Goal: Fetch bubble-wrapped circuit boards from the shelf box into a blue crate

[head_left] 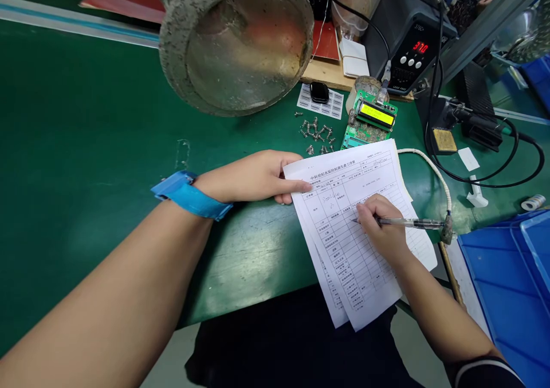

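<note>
A small stack of printed paper forms (365, 233) lies tilted over the table's front edge, its lower part hanging past it. My left hand (270, 179) grips the sheets at their upper left edge, thumb on top and the other fingers partly under. A blue wrist strap (193, 196) is around that wrist. In my right hand (384, 227) is a clear pen (416, 223), its tip at the table rows of the form. Handwriting shows in the form's upper boxes. Just beyond the papers sits a green circuit board (372, 118) with a lit yellow display.
Loose screws (317, 130) lie behind the papers, near a label sheet (333, 104) with a black object on it. A large round duct mouth (236, 44) hangs overhead. At right are a soldering station (412, 44), a soldering iron (472, 116), cables and blue bins (507, 279).
</note>
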The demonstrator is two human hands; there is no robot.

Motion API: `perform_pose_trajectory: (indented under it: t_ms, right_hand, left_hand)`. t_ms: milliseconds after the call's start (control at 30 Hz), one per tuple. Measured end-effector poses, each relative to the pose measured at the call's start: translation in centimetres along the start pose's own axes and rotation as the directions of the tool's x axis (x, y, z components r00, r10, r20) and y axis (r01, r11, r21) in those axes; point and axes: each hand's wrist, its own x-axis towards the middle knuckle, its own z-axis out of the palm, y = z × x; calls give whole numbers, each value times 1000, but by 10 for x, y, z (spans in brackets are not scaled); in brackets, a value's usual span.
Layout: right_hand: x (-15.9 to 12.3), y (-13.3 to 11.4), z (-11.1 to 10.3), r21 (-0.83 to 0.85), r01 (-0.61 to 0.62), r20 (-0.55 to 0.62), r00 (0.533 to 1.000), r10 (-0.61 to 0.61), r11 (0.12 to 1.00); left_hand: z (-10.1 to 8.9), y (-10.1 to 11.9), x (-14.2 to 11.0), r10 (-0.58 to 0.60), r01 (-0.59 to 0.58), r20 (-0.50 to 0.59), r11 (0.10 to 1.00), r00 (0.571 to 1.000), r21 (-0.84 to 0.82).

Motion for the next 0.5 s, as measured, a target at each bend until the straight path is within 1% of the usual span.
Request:
perform_pose_trajectory:
  t_ms: [133,233,333,400,500]
  right_hand:
    - [1,1,1,21,-9,-13,1000,9,1000]
    - [0,0,-1,23,-11,-69,998,12,1000]
    - [-5,0,-6,102,-24,-127,991,37,994]
    - [-10,0,-10,120,-28,-101,994,40,992]
    - [-15,2,-11,71,0,-44,999,3,997]
  left_hand:
    - [0,0,0,-2,2,-2,1000,1000,-3]
    - [0,0,0,0,0,-7,1000,1000,4]
    - [0,0,0,-4,4,-6,1000,1000,9]
    - [-1,-1,1,-6,6,-2,1000,1000,13]
    - [-1,-4,1,-4,4,0,1000,1000,6]
